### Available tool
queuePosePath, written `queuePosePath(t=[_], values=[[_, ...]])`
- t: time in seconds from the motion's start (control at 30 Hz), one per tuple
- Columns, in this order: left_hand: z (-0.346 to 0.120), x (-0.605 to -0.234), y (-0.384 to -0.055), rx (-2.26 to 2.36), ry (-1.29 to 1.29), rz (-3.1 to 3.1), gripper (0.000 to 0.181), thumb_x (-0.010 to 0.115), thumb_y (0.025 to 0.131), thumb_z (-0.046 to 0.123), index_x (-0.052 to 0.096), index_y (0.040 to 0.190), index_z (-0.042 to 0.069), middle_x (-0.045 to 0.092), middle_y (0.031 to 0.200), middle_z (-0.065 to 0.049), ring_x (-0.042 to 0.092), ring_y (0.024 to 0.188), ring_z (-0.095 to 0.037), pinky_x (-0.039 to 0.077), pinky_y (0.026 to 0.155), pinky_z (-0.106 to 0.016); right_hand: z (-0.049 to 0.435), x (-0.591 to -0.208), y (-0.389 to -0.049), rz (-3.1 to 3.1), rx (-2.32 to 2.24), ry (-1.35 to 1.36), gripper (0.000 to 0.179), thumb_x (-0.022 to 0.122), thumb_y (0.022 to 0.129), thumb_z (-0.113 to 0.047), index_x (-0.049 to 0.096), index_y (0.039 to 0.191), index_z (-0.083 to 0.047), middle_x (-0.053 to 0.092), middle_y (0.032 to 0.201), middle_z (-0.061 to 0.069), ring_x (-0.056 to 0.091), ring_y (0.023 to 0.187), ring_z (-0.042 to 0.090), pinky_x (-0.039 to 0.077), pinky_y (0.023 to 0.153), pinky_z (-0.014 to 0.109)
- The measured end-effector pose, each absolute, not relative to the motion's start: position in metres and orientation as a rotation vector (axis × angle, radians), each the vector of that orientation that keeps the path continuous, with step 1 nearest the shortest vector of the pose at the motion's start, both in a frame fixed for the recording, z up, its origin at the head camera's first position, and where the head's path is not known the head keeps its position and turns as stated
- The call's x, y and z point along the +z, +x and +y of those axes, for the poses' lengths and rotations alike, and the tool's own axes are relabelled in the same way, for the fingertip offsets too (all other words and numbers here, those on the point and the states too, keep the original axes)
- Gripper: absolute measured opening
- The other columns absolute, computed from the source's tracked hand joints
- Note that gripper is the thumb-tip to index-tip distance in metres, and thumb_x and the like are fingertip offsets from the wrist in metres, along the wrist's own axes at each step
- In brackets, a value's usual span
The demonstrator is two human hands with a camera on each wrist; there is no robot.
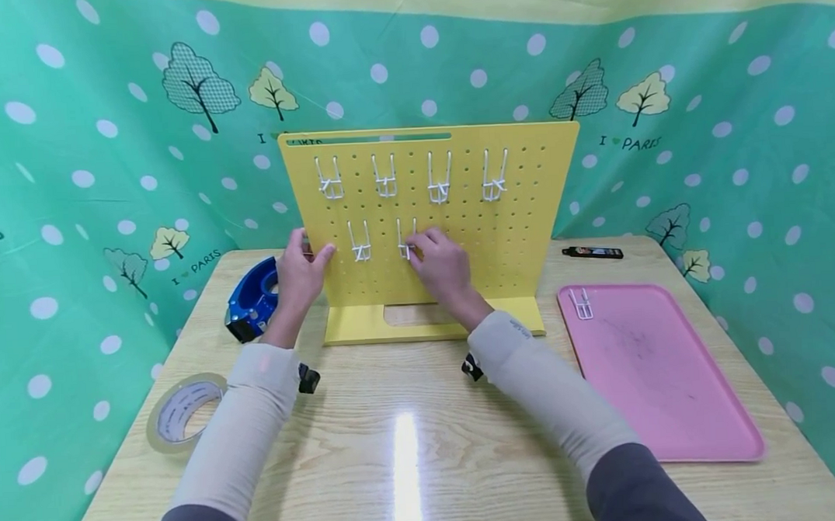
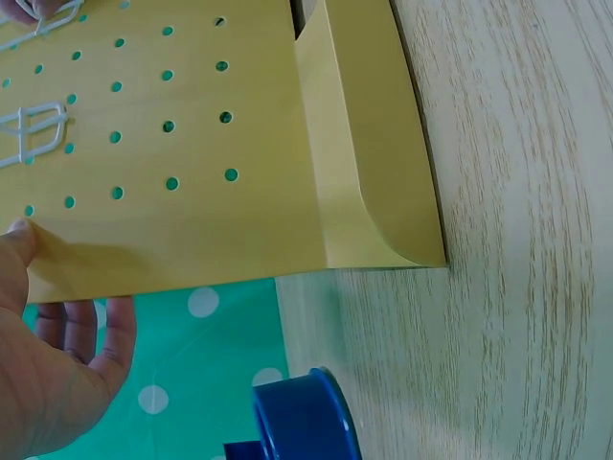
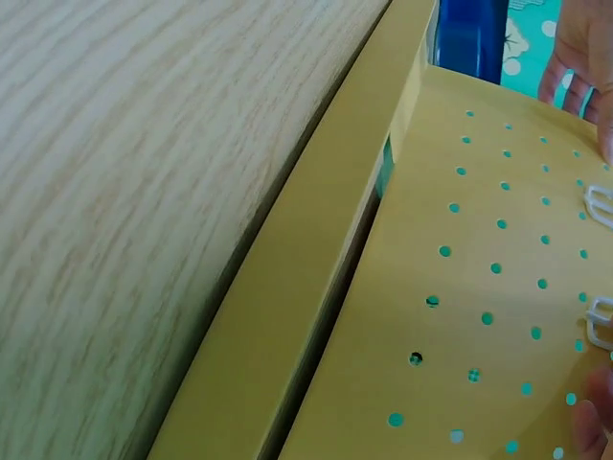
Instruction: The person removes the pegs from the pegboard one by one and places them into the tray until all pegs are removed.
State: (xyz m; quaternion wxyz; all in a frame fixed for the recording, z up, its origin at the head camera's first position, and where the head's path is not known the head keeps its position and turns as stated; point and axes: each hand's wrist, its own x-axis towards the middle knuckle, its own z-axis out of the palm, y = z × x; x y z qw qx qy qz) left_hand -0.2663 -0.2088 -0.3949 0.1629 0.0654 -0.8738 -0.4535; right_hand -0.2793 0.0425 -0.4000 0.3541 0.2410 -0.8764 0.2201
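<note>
A yellow pegboard (image 1: 501, 249) stands upright on its folded base. My left hand (image 1: 299, 275) grips its left edge, the thumb on the front face and the other fingers behind, as the left wrist view also shows. With thumb and fingertips my right hand (image 1: 446, 267) pinches a white wire hook (image 1: 402, 249) against the board in the lower row; the fingers cover part of that hook. Beside it on the left hangs another double-pronged hook (image 1: 360, 251). Several more such hooks, among them the leftmost hook (image 1: 330, 188), hang spaced out along the upper row.
On the right, a pink tray (image 1: 647, 390) bears one loose white hook (image 1: 582, 306) in its far left corner. Behind the tray lies a small black tube (image 1: 592, 253). A blue tape dispenser (image 1: 251, 303) and a roll of tape (image 1: 164, 419) sit at the left, close to my left arm.
</note>
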Motion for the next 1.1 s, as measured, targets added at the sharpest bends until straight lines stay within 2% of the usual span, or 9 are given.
queuePosePath(t=[0.57,1.1], values=[[-0.208,-0.394,-0.264,-1.297,0.183,-2.490,0.046,0.063,0.101,0.035,0.049,0.138,0.010,0.068,0.117,-0.021,0.068,0.101,-0.034,0.060,0.084,-0.044,0.045,-0.398,-0.279,-2.299,0.590,0.630,0.011,0.074,0.094,-0.023,0.078,0.103,-0.018,0.076,0.098,0.004,0.071,0.071,0.016,0.055,0.058,0.025],[-0.208,-0.396,-0.264,-1.290,0.153,-2.464,0.045,0.064,0.101,0.034,0.049,0.137,0.011,0.069,0.113,-0.022,0.069,0.100,-0.034,0.060,0.081,-0.044,0.049,-0.389,-0.272,-2.229,0.569,0.687,0.009,0.074,0.093,-0.022,0.079,0.099,-0.017,0.076,0.093,0.005,0.071,0.067,0.017,0.055,0.054,0.025]])
